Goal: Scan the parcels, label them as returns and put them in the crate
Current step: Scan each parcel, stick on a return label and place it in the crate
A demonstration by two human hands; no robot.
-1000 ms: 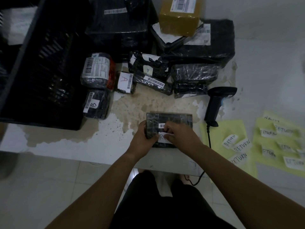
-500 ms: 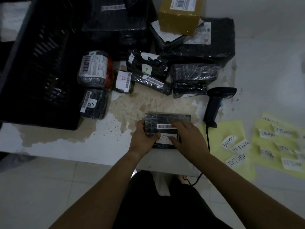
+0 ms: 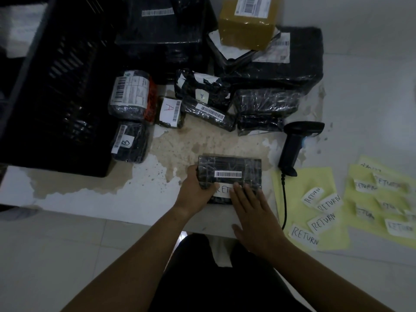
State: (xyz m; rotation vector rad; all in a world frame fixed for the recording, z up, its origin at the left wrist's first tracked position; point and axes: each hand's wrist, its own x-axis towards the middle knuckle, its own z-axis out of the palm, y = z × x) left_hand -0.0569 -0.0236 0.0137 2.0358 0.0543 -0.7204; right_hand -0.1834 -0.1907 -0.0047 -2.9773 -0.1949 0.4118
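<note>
A flat black wrapped parcel [image 3: 234, 168] with a white barcode strip lies near the table's front edge. A white RETURN label [image 3: 222, 190] sits on its near side, partly hidden by fingers. My left hand [image 3: 194, 190] grips the parcel's left end, thumb on top. My right hand [image 3: 254, 212] lies flat with straight fingers pressing the label's right part. The black crate [image 3: 56, 91] stands at the left. A black barcode scanner [image 3: 297, 145] rests right of the parcel.
Several black wrapped parcels [image 3: 202, 104] lie behind, some marked A or B [image 3: 129, 143], with a brown box [image 3: 247, 21] on top of the pile. Yellow sheets [image 3: 292, 183] with several RETURN stickers [image 3: 313, 195] lie at the right. The scanner cable hangs over the table edge.
My right hand has gone from pinching the label to smoothing it flat, sliding right across it. More of the RETURN label shows. The left hand keeps its grip.
</note>
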